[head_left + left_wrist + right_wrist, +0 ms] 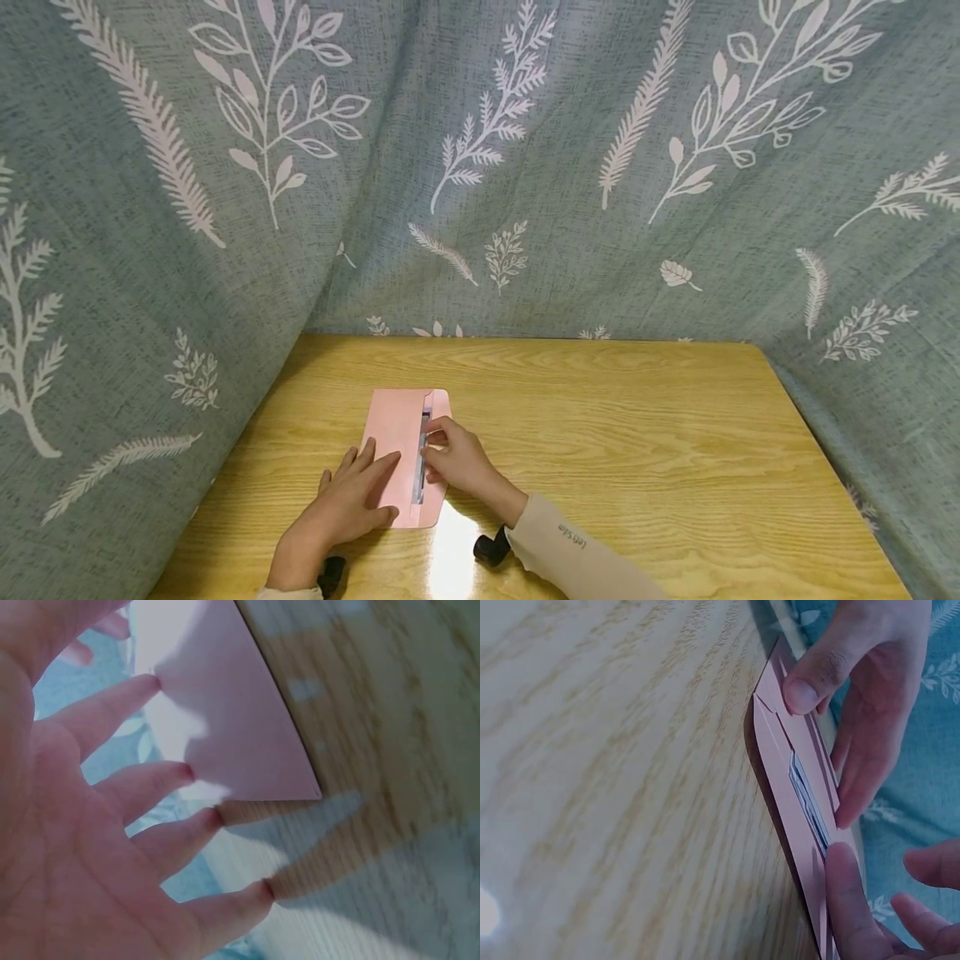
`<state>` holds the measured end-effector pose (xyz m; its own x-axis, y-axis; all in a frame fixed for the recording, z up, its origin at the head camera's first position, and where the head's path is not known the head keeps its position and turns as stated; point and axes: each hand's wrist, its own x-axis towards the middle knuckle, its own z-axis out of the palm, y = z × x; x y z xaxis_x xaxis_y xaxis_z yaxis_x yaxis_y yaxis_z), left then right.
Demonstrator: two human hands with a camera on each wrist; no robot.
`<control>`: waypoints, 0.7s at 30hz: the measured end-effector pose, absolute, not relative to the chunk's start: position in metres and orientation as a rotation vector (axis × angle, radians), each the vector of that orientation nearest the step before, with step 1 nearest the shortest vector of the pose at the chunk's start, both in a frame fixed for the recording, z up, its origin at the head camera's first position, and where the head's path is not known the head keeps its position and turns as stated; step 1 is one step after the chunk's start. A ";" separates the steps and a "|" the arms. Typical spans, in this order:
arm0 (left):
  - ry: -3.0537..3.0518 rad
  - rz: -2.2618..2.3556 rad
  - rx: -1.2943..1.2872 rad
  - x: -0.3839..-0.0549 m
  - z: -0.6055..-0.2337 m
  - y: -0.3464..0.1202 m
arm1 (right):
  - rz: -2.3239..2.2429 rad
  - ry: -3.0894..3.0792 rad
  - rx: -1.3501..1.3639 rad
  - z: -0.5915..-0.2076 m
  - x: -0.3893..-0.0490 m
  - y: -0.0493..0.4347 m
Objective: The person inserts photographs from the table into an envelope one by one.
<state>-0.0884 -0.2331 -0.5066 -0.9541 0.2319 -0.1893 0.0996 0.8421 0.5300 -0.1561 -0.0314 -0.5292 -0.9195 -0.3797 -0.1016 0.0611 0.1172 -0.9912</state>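
A pink envelope point(395, 412) lies on the table with its flap point(441, 404) unfolded to the right. Thin bluish-grey paper point(417, 487) shows in the slot; its kind cannot be made out. My left hand point(348, 498) rests on the envelope's left part, fingers spread, and in the left wrist view some fingertips reach past its edge. At the slot is my right hand point(461, 458), over the flap side. In the right wrist view one fingertip touches the paper edges point(808, 799), while the other visible fingers stand apart from it.
The wood-grain table point(637, 450) extends far to the right. A blue-green leaf-patterned cloth point(555, 167) hangs behind and along both sides. Black wrist devices point(491, 547) sit beside both wrists, and a bright glare spot lies below the envelope.
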 end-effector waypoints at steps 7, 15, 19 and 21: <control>2.775 0.775 0.243 -0.089 -0.509 -0.235 | -1.816 2.164 -0.344 -0.533 -0.158 -0.031; 2.768 0.795 0.238 -0.089 -0.508 -0.237 | -1.788 2.218 -0.338 -0.537 -0.160 -0.030; 2.765 0.794 0.245 -0.089 -0.506 -0.239 | -1.721 2.302 -0.366 -0.539 -0.161 -0.027; 2.768 0.797 0.246 -0.090 -0.505 -0.239 | -1.710 2.312 -0.380 -0.538 -0.161 -0.023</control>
